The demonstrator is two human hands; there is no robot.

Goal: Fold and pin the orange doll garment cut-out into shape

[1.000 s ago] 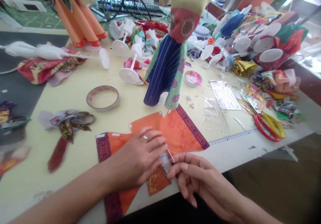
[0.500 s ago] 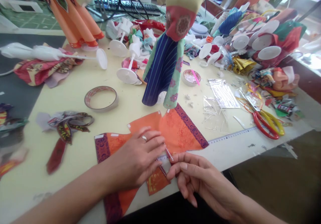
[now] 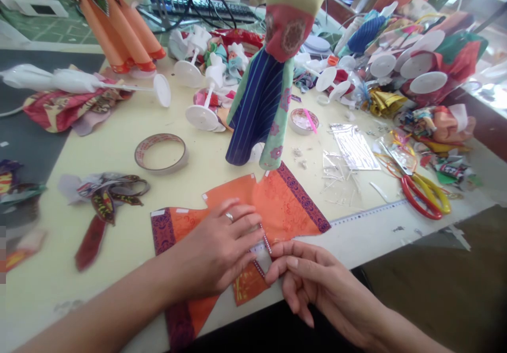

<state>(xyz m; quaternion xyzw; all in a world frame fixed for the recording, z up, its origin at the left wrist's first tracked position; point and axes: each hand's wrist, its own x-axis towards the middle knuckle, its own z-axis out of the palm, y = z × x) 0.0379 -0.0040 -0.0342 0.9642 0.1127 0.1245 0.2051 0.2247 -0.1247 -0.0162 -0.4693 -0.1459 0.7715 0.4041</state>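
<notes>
A small orange garment piece (image 3: 295, 216) with purple patterned bands lies flat near the table's front edge. My left hand (image 3: 222, 242), a ring on one finger, rests on it with fingers stretched out. At the garment's opening, a thin trim of white beads (image 3: 266, 239) runs along a dark edge. My right hand (image 3: 309, 276) pinches the end of that trim between thumb and index finger, the other fingers curled below. Under the opening a bit of ruler shows. Another orange flap with yellow print (image 3: 249, 285) lies between the hands.
A doll dress (image 3: 257, 99) stands just beyond the garment. A tape roll (image 3: 160, 171) and a ribbon bundle (image 3: 103, 205) are at left. Red-and-yellow scissors (image 3: 420, 197), a ruler (image 3: 366, 213) and plastic packets (image 3: 354, 147) lie right. White stands and cloth pile up behind.
The beaded trim has shifted slightly at my right fingertips, and the opening between the two edges shows a little wider. Both hands stay almost in place.
</notes>
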